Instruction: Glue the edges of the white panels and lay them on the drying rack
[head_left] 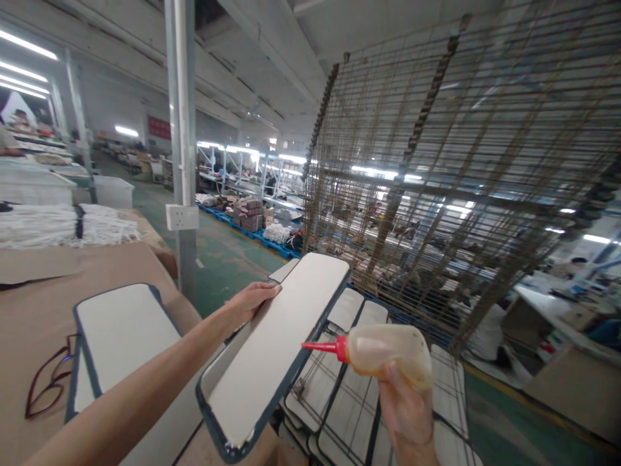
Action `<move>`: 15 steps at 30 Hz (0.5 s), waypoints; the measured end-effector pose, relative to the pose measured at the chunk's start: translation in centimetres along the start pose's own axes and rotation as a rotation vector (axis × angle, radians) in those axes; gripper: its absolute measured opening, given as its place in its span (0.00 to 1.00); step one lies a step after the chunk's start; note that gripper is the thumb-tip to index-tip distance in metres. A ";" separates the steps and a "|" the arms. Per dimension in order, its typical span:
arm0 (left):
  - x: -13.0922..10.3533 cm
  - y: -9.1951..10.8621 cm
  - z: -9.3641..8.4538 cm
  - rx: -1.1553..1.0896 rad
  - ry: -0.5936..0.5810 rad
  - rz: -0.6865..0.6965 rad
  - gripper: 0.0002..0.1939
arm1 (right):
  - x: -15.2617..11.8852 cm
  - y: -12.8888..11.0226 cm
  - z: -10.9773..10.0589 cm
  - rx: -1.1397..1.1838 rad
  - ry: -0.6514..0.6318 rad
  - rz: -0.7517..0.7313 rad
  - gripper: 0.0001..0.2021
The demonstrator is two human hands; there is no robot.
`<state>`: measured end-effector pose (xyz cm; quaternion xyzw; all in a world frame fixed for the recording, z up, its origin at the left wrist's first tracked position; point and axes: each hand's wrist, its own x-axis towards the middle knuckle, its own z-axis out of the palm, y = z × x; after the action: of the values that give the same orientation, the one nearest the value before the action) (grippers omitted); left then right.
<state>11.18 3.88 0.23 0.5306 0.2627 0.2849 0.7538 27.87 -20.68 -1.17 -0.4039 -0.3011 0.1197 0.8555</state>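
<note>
My left hand (256, 299) grips the far left edge of a long white panel (286, 330) with rounded corners and a dark blue rim. The panel is held tilted in front of me. In my right hand (406, 414) is a squeeze bottle (388, 349), clear with some yellowish liquid, lying nearly level. Its red nozzle (323, 347) points left, its tip at the panel's right edge; I cannot tell whether it touches. At the near end of the rim there is a glossy wet-looking patch.
Similar white panels (129, 323) lie on the brown table (130, 265) at left, beside a pair of glasses (51, 382). A large wire rack (412, 162) leans up at right, with several panels (347, 414) on its lower shelf. A metal post (183, 129) stands behind the table.
</note>
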 end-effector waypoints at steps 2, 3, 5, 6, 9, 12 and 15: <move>0.1 0.3 0.1 -0.003 0.028 -0.002 0.14 | -0.2 0.2 0.1 0.007 0.003 0.008 0.20; 0.1 0.5 0.1 -0.005 0.043 -0.002 0.14 | -0.3 0.3 0.1 0.010 0.003 0.010 0.19; 0.2 0.8 0.2 -0.008 0.064 0.001 0.14 | -0.5 0.4 0.0 0.010 -0.008 0.015 0.17; 0.3 1.0 0.2 -0.009 0.074 0.001 0.14 | -0.7 0.5 0.0 0.007 -0.014 0.018 0.17; 0.6 1.4 0.2 -0.010 0.103 -0.003 0.14 | -1.0 0.5 0.0 0.007 -0.022 0.046 0.17; 0.7 1.8 0.3 -0.012 0.128 0.000 0.14 | -1.2 0.3 0.3 0.018 -0.025 0.075 0.21; 0.8 2.2 0.3 -0.012 0.144 0.005 0.14 | -1.6 0.5 0.4 0.016 -0.007 0.101 0.30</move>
<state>11.58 4.83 2.29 0.5047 0.3134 0.3256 0.7355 26.37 -20.84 -2.02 -0.4113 -0.2825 0.1665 0.8505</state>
